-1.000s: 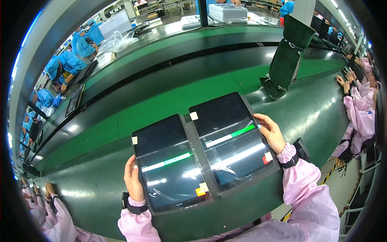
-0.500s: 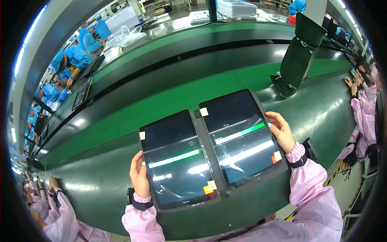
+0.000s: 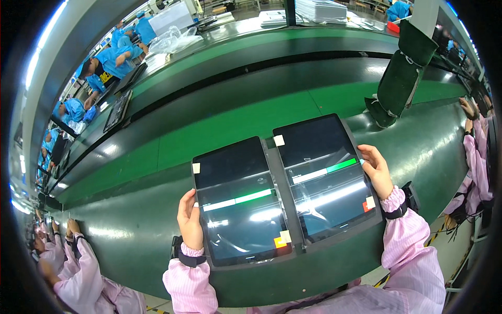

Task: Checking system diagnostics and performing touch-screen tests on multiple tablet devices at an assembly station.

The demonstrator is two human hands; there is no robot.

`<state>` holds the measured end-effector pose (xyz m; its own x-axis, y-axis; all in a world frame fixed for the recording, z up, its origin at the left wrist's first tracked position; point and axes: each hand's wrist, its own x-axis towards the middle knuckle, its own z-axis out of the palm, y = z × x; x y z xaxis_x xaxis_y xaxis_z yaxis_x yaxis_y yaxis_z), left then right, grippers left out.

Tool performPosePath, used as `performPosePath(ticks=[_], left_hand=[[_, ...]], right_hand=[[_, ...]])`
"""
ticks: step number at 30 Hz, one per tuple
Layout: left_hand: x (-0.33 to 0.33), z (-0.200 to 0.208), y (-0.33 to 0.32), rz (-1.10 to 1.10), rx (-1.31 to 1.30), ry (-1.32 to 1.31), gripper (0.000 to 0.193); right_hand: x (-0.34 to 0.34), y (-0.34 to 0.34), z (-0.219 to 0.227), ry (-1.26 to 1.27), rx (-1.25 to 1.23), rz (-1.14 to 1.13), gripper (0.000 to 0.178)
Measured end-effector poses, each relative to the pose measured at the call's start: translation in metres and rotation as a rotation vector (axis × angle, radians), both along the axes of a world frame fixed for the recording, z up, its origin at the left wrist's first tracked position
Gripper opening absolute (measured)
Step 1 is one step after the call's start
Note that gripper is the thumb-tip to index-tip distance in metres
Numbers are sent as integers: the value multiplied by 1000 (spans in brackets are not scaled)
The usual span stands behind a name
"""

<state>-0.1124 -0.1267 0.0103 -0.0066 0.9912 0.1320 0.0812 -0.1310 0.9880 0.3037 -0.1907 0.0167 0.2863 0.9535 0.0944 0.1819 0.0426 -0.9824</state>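
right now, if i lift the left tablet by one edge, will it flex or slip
The left tablet looks like a flat rigid slab with straight edges, so it probably won't flex. Its glossy screen mirrors the lights, so it may be slippery and could scratch. The left hand grips only its side edge; it sits close against the right tablet, so lifting may nudge that one.

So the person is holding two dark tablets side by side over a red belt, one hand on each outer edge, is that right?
Not quite: the belt is green, not red. The head view shows the left hand on the outer edge of the left tablet and the right hand on the outer edge of the right tablet, the two dark tablets side by side over it.
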Motion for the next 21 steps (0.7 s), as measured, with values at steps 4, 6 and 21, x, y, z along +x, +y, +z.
performPosePath(ticks=[4, 6, 21], left_hand=[[-2, -2, 1, 4, -10, 9, 34], [-1, -1, 1, 3, -8, 10, 35], [0, -1, 1, 11, 3, 11, 34]], right_hand=[[1, 0, 0, 4, -5, 0, 40], [1, 0, 1, 13, -4, 0, 40], [2, 1, -2, -11, 4, -12, 42]])
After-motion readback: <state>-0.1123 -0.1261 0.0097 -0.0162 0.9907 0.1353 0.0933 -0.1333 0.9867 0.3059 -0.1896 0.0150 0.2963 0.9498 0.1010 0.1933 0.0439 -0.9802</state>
